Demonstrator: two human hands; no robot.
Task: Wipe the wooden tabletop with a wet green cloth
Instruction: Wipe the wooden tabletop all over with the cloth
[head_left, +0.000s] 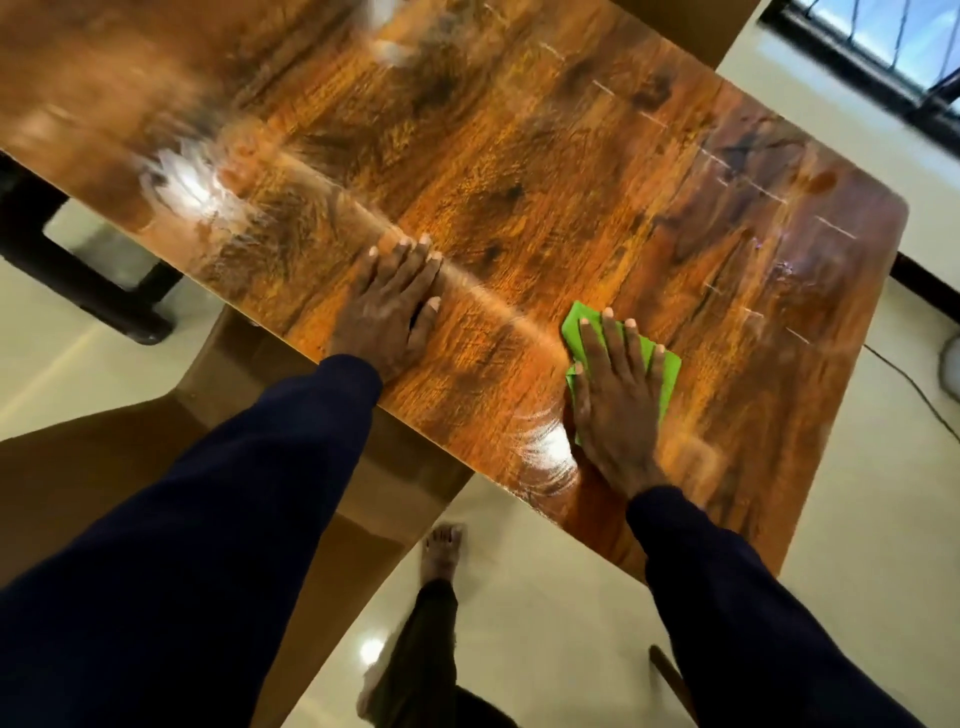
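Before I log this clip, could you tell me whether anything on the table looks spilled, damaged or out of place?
Nothing stands out. The right hand presses the green cloth flat on the wooden tabletop; the left hand rests flat nearby.

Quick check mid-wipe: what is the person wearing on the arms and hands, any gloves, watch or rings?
Both arms are covered by long, plain dark navy sleeves: the left sleeve and the right sleeve each end at the wrist. The left hand and the right hand are bare, with no gloves. No watch, ring or marking shows on either.
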